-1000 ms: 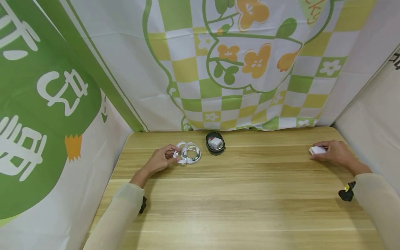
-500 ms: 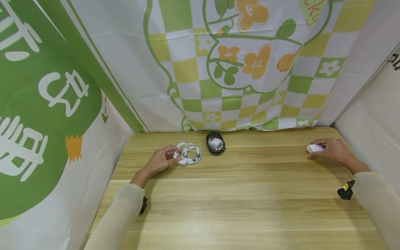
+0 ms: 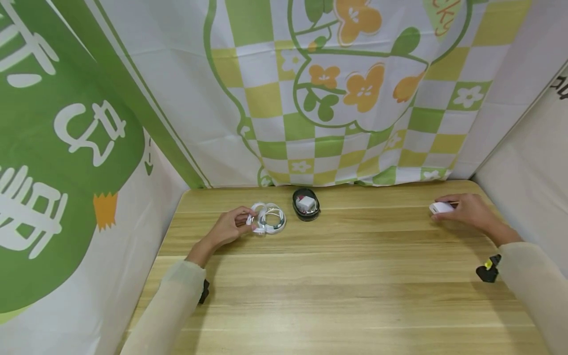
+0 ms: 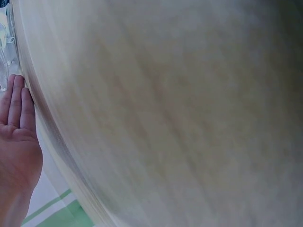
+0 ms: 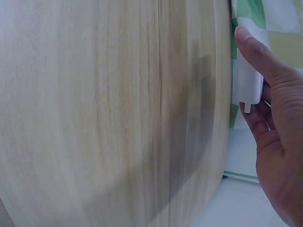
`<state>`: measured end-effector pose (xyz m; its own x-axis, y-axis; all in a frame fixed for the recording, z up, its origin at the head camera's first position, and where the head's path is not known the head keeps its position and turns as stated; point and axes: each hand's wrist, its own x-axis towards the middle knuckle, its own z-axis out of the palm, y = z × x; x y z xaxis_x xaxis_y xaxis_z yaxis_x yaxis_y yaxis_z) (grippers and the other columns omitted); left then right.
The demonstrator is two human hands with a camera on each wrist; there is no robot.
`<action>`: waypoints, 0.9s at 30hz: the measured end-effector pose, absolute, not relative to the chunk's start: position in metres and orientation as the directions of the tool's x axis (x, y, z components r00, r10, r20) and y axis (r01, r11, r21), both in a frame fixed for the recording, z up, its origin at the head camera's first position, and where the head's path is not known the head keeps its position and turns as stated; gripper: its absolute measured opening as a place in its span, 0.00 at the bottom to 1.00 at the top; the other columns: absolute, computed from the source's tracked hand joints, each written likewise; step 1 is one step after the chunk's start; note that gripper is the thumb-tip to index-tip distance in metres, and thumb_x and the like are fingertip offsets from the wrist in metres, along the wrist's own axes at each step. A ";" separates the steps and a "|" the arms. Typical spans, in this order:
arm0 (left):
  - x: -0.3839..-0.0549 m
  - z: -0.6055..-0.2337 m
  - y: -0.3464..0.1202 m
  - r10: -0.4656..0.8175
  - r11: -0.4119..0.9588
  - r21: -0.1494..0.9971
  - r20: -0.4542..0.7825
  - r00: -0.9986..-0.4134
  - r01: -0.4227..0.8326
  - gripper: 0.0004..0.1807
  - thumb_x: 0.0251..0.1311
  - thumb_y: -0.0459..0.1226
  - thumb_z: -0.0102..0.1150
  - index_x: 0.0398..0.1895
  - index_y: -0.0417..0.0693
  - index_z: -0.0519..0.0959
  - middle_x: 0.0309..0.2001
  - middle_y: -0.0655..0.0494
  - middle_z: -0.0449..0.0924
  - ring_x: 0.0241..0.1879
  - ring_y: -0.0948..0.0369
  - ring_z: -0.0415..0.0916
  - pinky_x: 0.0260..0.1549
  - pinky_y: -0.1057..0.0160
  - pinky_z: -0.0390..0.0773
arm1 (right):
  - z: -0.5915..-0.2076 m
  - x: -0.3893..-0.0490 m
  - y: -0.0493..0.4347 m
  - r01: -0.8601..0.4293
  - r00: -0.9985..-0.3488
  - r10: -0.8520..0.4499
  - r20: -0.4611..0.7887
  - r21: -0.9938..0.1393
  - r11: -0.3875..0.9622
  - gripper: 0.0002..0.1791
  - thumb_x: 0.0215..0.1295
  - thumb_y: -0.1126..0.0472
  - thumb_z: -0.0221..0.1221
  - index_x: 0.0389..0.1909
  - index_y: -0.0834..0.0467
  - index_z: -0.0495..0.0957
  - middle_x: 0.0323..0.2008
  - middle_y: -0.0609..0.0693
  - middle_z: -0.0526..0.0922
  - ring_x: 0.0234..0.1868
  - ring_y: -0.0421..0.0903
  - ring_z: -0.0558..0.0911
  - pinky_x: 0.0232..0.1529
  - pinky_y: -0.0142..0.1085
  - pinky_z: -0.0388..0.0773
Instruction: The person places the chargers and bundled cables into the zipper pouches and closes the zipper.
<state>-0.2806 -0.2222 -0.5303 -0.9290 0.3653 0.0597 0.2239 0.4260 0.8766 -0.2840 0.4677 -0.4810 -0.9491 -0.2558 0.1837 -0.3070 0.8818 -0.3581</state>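
R grip pinching smooth rect. wht block; L grip pinching rnd clear-plast. cable coil.

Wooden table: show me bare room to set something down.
Bare: the wide stretch between the black oval bundle and the white plug in the right hand, and the near part between the two sleeves. Crowded: the far edge's left half, where the left hand, white coils and bundle sit close.

checkered floral curtain behind wooden table; green banner left
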 end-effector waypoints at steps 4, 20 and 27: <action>-0.279 -0.528 -0.223 0.362 0.436 0.873 0.053 -0.931 0.219 0.23 0.65 0.32 0.73 0.61 0.37 0.80 0.63 0.35 0.82 0.64 0.40 0.80 0.66 0.43 0.78 | -0.477 -0.283 0.461 -0.309 -0.949 -0.258 0.180 -0.371 0.876 0.32 0.50 0.49 0.83 0.52 0.64 0.89 0.41 0.63 0.90 0.31 0.42 0.78 0.27 0.32 0.72; -0.280 -0.529 -0.223 0.367 0.458 0.861 0.044 -0.929 0.222 0.22 0.65 0.33 0.73 0.61 0.39 0.81 0.62 0.37 0.83 0.63 0.42 0.81 0.65 0.45 0.80 | -0.472 -0.287 0.436 -0.315 -0.949 -0.272 0.160 -0.409 0.856 0.32 0.50 0.50 0.83 0.53 0.65 0.88 0.34 0.56 0.91 0.30 0.41 0.80 0.26 0.32 0.74; -0.281 -0.530 -0.223 0.360 0.456 0.863 0.046 -0.932 0.219 0.22 0.65 0.33 0.73 0.61 0.39 0.81 0.62 0.36 0.83 0.64 0.41 0.81 0.65 0.45 0.79 | -0.469 -0.290 0.427 -0.343 -0.938 -0.295 0.179 -0.391 0.854 0.32 0.49 0.51 0.84 0.52 0.64 0.89 0.31 0.53 0.91 0.26 0.37 0.77 0.25 0.31 0.73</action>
